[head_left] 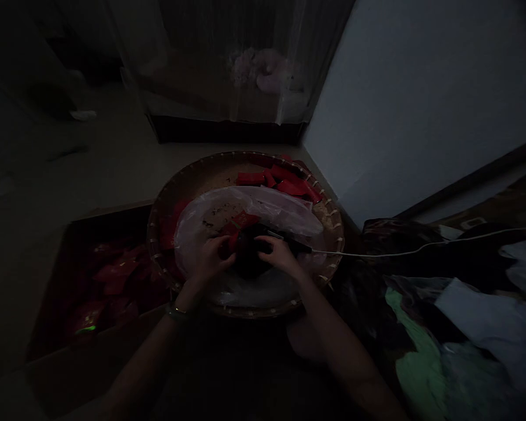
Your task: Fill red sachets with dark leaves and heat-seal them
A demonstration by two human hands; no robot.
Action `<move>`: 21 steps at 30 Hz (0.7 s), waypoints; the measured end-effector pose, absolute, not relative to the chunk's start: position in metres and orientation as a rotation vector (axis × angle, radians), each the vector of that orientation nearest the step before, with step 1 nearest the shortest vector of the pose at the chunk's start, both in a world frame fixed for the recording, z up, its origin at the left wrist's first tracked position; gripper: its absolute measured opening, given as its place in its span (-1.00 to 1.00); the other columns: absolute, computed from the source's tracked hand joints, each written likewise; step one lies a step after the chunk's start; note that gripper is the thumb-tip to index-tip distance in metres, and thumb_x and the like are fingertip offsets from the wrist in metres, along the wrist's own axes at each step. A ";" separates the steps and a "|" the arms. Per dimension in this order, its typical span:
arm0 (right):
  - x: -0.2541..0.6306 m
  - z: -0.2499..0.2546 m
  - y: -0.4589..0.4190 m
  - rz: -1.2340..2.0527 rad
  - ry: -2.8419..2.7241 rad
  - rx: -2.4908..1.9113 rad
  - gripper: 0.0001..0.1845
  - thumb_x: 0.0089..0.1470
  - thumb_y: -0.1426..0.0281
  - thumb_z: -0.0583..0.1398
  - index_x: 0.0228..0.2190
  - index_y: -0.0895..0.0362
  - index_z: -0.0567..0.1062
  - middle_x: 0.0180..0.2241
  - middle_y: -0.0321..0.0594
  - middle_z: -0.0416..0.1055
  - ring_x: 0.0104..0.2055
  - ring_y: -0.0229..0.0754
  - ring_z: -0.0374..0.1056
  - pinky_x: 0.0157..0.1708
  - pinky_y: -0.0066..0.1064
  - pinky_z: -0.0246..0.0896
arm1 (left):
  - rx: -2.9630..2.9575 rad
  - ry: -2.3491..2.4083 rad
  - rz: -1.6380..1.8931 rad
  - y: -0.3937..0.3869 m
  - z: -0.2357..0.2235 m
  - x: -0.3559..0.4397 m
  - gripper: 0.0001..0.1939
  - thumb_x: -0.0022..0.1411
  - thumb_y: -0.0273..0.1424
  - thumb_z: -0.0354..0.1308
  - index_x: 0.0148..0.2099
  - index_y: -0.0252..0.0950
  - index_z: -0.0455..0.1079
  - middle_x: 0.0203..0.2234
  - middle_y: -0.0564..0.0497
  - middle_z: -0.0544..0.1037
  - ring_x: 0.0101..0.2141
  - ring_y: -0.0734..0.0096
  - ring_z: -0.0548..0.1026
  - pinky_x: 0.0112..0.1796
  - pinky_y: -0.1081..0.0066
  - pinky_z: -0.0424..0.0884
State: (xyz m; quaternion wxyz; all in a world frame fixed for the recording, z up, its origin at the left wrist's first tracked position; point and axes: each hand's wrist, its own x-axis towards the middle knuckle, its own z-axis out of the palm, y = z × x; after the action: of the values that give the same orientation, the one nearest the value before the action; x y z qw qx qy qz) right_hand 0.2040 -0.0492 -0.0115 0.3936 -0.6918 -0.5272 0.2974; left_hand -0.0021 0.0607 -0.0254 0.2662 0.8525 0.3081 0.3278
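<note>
While a small red item (234,241) was pinched by the left grip (215,255) at frame centre, the right grip (277,254) was curled beside a black, elongated corded device (297,242), its hold too dark to tell.

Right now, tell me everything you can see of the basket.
The basket is round, wide and shallow, brownish inside, with a raised rim bound at intervals by pale ties; it looks woven, perhaps of bamboo. It stands open side up. Plastic covers much of its inside, and red packets lie toward its far right edge. The left hand and right hand are over its middle, and a white cord passes across its right rim. Its underside is hidden.
</note>
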 end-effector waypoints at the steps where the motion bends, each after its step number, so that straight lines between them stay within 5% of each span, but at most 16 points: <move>1: 0.204 -0.013 -0.049 0.814 -1.263 -1.743 -0.58 -0.14 0.50 0.21 -0.15 0.12 0.53 -0.16 -0.21 0.51 -0.11 -0.14 0.41 -0.06 -0.25 0.29 | 2.303 0.838 0.887 0.061 -0.026 -0.002 -0.54 -0.02 -0.34 0.26 -0.02 -0.29 0.40 -0.21 -0.13 0.57 -0.22 0.15 0.53 -0.22 0.21 0.46; 6: 0.203 -0.016 -0.049 1.150 -0.865 -1.523 -0.67 -0.21 0.40 0.27 -0.28 0.15 0.56 -0.37 -0.31 0.49 -0.38 -0.28 0.40 -0.27 -0.34 0.40 | 2.297 0.848 0.858 0.060 -0.025 -0.002 -0.55 -0.01 -0.34 0.26 -0.02 -0.28 0.40 -0.21 -0.12 0.58 -0.25 0.19 0.53 -0.23 0.24 0.46; 12: 0.201 0.001 -0.051 1.247 -0.659 -1.335 -0.63 -0.33 0.36 0.38 -0.34 0.16 0.55 -0.36 -0.31 0.45 -0.37 -0.32 0.38 -0.28 -0.37 0.42 | 2.296 0.813 0.844 0.061 -0.027 -0.002 -0.55 -0.02 -0.34 0.27 -0.03 -0.29 0.40 -0.21 -0.14 0.57 -0.25 0.17 0.53 -0.23 0.21 0.46; 21: 0.201 0.050 -0.045 1.186 -0.914 -1.373 -0.65 -0.16 0.37 0.31 -0.24 0.14 0.52 -0.34 -0.29 0.49 -0.40 -0.30 0.43 -0.27 -0.40 0.37 | 2.350 0.735 0.795 0.059 -0.029 0.000 -0.53 -0.02 -0.37 0.26 -0.01 -0.28 0.39 -0.21 -0.13 0.58 -0.23 0.19 0.52 -0.18 0.21 0.43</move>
State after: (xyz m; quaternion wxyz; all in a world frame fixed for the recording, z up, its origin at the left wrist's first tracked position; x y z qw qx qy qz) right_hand 0.2014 -0.0453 0.0496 0.5271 -0.5743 -0.3822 0.4963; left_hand 0.0000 0.0589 -0.0287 0.2734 0.8737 0.2733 0.2954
